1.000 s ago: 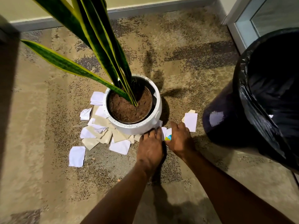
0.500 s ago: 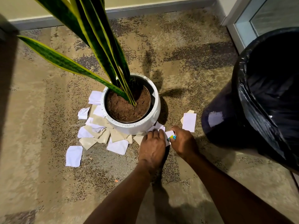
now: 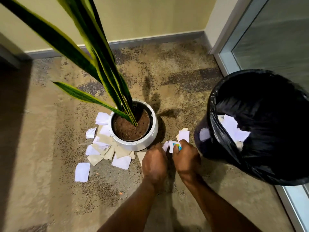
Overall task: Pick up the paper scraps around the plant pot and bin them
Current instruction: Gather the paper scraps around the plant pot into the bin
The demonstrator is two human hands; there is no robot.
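Note:
A white plant pot (image 3: 153,131) with soil and long green leaves stands on the carpet. White and beige paper scraps (image 3: 107,148) lie fanned around its left and front sides. My right hand (image 3: 186,158) grips a bunch of white scraps (image 3: 171,145), one with a blue and yellow print. My left hand (image 3: 154,162) is curled beside it at the pot's front, its fingers touching the same bunch. A white scrap (image 3: 184,135) lies just beyond my right hand. The bin (image 3: 217,131) with a black liner stands to the right, with white scraps inside.
A single white scrap (image 3: 82,171) lies apart at the lower left. A glass door frame (image 3: 224,61) runs along the right, behind the bin. The wall and skirting (image 3: 150,41) close off the far side. Leaves (image 3: 93,64) reach up towards the camera.
My hands have pulled together and gathered the printed scrap and its neighbours off the carpet. The view has tilted up, showing more of the wall and the bin's inside.

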